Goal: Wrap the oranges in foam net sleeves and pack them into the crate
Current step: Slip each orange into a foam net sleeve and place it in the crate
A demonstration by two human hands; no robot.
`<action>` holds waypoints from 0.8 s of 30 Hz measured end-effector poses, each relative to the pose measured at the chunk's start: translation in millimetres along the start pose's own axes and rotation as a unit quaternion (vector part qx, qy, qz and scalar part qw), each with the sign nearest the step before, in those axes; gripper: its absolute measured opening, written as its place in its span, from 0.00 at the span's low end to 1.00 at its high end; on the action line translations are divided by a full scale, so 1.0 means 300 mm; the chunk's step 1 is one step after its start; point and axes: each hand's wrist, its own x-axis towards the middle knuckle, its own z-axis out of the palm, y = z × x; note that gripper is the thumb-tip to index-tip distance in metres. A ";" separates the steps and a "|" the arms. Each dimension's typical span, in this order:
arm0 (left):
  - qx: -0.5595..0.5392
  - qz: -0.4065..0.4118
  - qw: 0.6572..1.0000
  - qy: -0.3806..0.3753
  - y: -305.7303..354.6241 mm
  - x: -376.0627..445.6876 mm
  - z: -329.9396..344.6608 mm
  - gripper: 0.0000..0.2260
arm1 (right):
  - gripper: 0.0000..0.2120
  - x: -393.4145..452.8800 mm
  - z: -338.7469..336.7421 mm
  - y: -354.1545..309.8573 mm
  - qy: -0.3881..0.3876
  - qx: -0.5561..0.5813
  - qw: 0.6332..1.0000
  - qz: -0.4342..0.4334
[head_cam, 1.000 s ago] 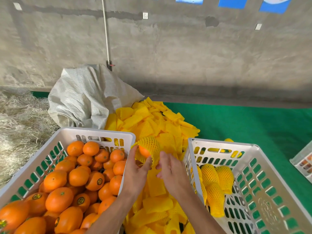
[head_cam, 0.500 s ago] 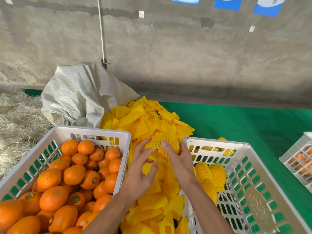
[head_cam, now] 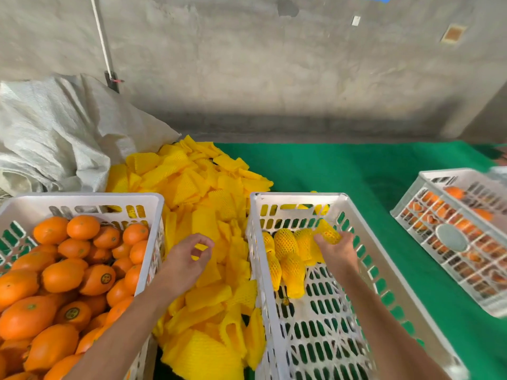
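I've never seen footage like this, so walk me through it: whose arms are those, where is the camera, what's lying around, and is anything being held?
There is no machine here. The arms belong to a person wearing a camera on the head, so the one picture looks forward and down at their own hands.

The right hand reaches into the right crate and holds a wrapped orange, beside a few already wrapped ones. The left hand holds nothing; its fingers are loosely curled above the sleeves, a yellow foam-net pile between the crates.

The left crate is full of bare oranges. Behind it lies a grey sack. Everything sits on a green mat, and a third crate with oranges stands far right.
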 end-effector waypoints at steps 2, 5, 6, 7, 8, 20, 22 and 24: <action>0.019 -0.009 0.998 -0.055 -0.003 -0.004 0.003 0.09 | 0.41 0.020 0.013 0.061 -0.009 -0.063 0.998 0.025; 0.058 -0.041 0.989 -0.133 -0.014 -0.003 0.005 0.14 | 0.52 0.061 0.053 0.127 -0.057 -0.189 0.979 0.046; 0.067 -0.049 0.984 -0.157 -0.019 -0.005 0.005 0.14 | 0.54 0.065 0.069 0.143 -0.080 -0.213 0.973 0.044; 0.077 -0.057 0.979 -0.182 -0.023 -0.007 0.007 0.14 | 0.53 0.064 0.081 0.155 -0.100 -0.229 0.967 0.040; 0.106 -0.063 0.970 -0.212 -0.033 -0.010 0.008 0.14 | 0.52 0.060 0.093 0.168 -0.114 -0.245 0.962 0.038; 0.321 -0.220 0.856 -0.341 -0.092 -0.003 -0.017 0.30 | 0.33 0.081 0.105 0.158 -0.138 -0.333 0.933 -0.004; 0.350 -0.207 0.854 -0.326 -0.071 -0.002 -0.019 0.24 | 0.33 0.074 0.106 0.139 -0.137 -0.347 0.928 -0.011; 0.372 -0.176 0.858 -0.307 -0.054 -0.001 -0.017 0.13 | 0.30 0.052 0.094 0.086 -0.124 -0.356 0.925 -0.034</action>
